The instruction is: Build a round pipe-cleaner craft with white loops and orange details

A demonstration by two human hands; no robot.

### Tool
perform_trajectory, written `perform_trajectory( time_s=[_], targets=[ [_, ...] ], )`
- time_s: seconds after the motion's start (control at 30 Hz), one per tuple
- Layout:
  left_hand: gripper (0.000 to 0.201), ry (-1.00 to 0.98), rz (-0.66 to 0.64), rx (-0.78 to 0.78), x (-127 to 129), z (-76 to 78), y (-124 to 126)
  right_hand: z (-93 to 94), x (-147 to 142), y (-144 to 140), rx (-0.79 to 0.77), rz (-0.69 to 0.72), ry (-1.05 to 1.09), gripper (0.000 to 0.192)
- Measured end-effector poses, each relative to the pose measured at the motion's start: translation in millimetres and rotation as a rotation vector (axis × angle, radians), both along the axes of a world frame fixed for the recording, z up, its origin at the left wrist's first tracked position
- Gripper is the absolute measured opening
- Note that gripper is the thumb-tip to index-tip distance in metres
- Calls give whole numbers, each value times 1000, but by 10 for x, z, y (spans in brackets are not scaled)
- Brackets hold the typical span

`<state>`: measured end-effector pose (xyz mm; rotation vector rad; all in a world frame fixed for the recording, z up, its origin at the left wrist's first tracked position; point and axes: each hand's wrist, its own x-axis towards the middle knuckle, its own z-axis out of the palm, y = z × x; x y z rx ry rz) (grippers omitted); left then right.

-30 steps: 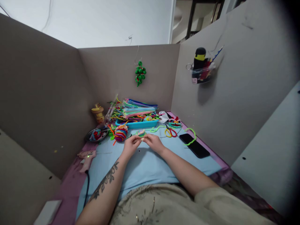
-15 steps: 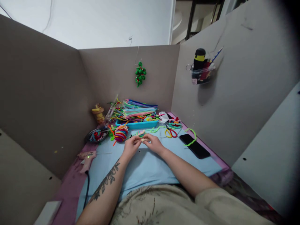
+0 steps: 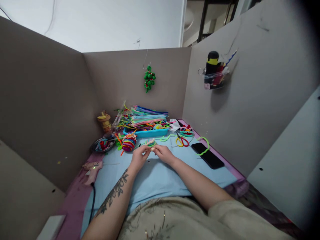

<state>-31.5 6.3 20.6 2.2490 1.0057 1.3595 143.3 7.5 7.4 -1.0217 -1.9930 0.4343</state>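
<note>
My left hand [image 3: 140, 155] and my right hand [image 3: 164, 154] meet over the blue cloth [image 3: 160, 180], fingertips pinched together. Between them is a small cream-coloured piece [image 3: 152, 149], mostly hidden by the fingers, so its kind is unclear. Just beyond the fingertips lies a small round piece in pink and green stripes [image 3: 150, 142]. To the left of it sits a ball-like bundle coiled in many colours [image 3: 129, 142]. A light green pipe cleaner [image 3: 167, 137] stretches along behind my right hand.
A blue tray [image 3: 147, 134] heaped with pipe cleaners [image 3: 148, 118] stands at the back. Scissors [image 3: 182, 141] and a phone [image 3: 208, 156] lie right; a glue gun [image 3: 93, 170] with a cord and a dark bowl [image 3: 103, 144] are left. Grey panels [image 3: 135, 73] enclose the table.
The fingers of my right hand have shifted slightly around the small cream-coloured piece. Both hands stay in the same place, and the things on the table have not moved.
</note>
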Motion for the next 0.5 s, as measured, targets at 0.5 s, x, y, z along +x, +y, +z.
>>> perform_trajectory(
  time_s=[0.5],
  targets=[
    [16,-61,-51,-149,24,-59,19,32,-3,5,227,31,66,14]
  ],
)
